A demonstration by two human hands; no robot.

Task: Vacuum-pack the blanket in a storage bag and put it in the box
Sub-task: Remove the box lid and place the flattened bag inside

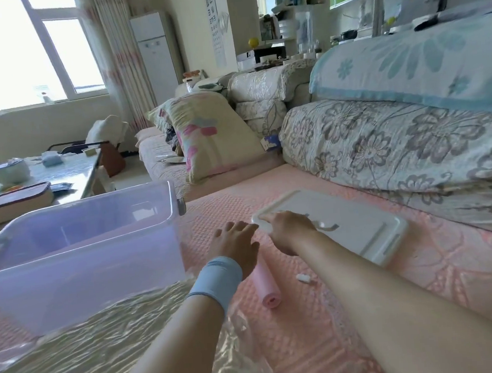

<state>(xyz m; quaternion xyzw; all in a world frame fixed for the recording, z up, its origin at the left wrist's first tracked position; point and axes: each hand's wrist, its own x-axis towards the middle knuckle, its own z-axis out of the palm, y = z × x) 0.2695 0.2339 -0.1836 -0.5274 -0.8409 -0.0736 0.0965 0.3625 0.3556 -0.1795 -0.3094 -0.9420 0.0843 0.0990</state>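
Note:
The vacuum-packed blanket [104,347] lies flat and wrinkled in its clear storage bag at the lower left, on the pink sofa cover. Behind it stands the open translucent purple box [75,254]. The box's white lid [346,222] lies to the right on the sofa seat. My right hand [290,230] grips the lid's near left corner. My left hand [238,243], with a blue wristband, hovers open just left of that corner, fingers spread. A pink hand pump [267,285] lies partly under my left wrist.
A small white clip [303,278] lies beside the pump. Floral sofa cushions [399,149] rise behind the lid, and a flowered pillow [207,133] leans further back. A glass coffee table [59,173] with books and bowls stands left of the box.

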